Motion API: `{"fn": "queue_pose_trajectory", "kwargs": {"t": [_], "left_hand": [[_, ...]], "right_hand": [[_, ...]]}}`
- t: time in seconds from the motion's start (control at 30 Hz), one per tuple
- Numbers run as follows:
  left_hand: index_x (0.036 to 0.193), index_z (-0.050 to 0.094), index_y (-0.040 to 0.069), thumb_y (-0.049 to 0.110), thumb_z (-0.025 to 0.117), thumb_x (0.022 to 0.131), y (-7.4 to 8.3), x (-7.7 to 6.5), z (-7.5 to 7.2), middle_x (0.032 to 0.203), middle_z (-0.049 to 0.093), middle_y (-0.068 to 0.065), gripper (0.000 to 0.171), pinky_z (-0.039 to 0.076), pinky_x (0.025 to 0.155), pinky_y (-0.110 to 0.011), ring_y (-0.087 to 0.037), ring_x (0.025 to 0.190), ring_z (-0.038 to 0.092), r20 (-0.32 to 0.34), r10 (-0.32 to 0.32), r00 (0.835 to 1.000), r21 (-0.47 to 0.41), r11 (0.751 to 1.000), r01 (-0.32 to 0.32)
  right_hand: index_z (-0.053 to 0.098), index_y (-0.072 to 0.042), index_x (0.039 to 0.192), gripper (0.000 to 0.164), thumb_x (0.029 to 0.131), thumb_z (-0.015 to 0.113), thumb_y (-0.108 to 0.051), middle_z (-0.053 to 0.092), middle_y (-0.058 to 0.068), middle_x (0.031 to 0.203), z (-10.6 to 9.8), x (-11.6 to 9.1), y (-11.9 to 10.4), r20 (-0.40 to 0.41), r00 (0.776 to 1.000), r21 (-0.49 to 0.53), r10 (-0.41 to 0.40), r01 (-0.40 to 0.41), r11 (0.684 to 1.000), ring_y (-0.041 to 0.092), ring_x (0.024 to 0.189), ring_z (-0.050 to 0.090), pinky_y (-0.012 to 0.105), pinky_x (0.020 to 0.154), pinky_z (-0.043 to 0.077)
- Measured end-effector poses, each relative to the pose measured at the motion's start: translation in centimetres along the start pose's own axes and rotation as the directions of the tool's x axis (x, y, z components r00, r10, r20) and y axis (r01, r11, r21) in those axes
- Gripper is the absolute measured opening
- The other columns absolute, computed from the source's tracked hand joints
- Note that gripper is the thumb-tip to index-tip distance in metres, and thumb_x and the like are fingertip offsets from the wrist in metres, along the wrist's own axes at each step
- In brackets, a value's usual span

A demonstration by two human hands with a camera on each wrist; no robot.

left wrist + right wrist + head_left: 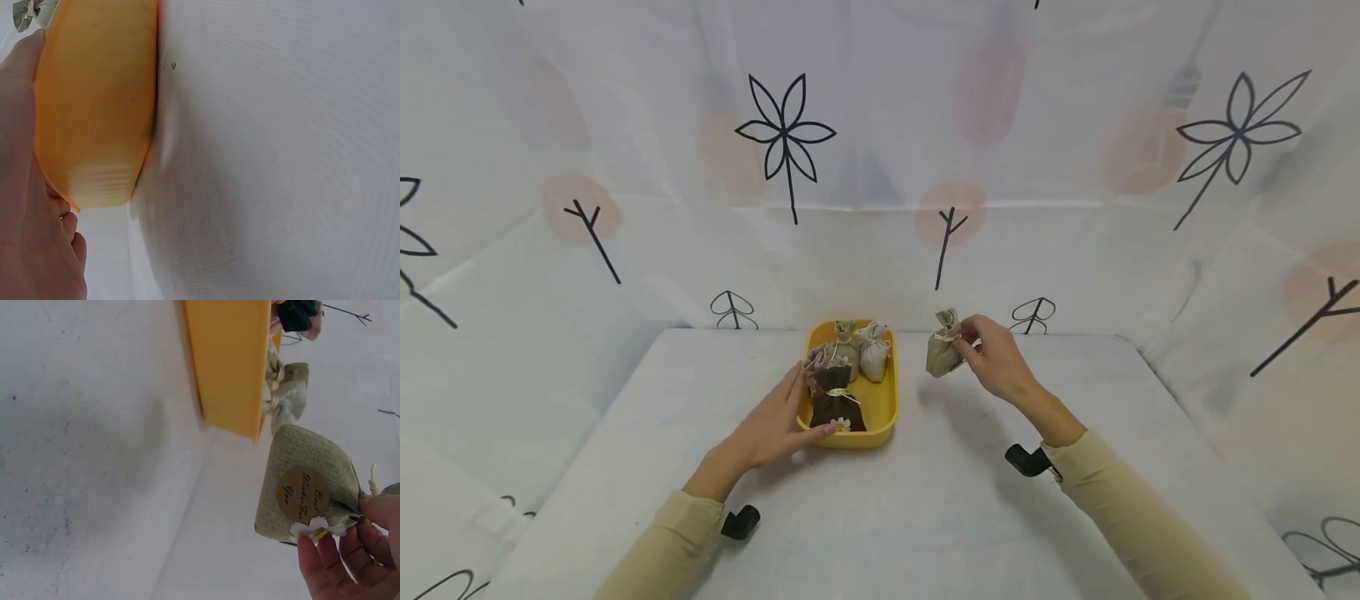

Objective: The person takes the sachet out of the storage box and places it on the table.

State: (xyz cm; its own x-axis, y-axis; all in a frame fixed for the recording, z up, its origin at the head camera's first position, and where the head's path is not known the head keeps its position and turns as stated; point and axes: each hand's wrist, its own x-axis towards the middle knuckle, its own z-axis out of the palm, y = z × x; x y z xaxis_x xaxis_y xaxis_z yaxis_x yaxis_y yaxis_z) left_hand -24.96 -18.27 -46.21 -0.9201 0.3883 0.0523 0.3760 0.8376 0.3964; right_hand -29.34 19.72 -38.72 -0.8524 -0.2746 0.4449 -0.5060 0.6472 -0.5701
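My right hand [1000, 358] pinches the tied neck of a small olive-green drawstring pouch [943, 354], lifted above the table right of a yellow plastic tray [886, 429]. A round brown label and a white flower show on this pouch [284, 481] in the right wrist view. My left hand [767, 429] holds the tray's near left corner, thumb over the front rim and fingers along the left side. Inside the tray are a dark brown pouch [837, 408], a pinkish pouch [817, 357], an olive pouch [846, 343] and a light grey pouch [873, 354].
The tray stands on a white-covered table [925, 517] near its far edge. Behind it hangs a white curtain [880, 250] printed with black flowers and faint pink spots. Black camera mounts [1028, 460] sit at both wrists.
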Motion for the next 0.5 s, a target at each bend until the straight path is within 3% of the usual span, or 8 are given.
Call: {"fn": "queue_pose_trajectory", "kwargs": {"t": [0.5], "left_hand": [[0.164,-0.001,0.005,0.087,0.044,0.086,-0.1,0.1,0.1,0.172,0.000,-0.014,0.121,0.019,0.126,-0.048,-0.031,0.157,0.010,-0.001,-0.001,1.000,-0.003,1.000,0.001]], "right_hand": [[0.060,0.010,0.115,0.019,0.101,0.058,-0.002,0.065,0.023,0.102,-0.7,0.1,4.3,-0.041,0.997,-0.082,0.060,-0.063,0.995,0.034,0.092,0.063,0.048,0.078,0.057]]}}
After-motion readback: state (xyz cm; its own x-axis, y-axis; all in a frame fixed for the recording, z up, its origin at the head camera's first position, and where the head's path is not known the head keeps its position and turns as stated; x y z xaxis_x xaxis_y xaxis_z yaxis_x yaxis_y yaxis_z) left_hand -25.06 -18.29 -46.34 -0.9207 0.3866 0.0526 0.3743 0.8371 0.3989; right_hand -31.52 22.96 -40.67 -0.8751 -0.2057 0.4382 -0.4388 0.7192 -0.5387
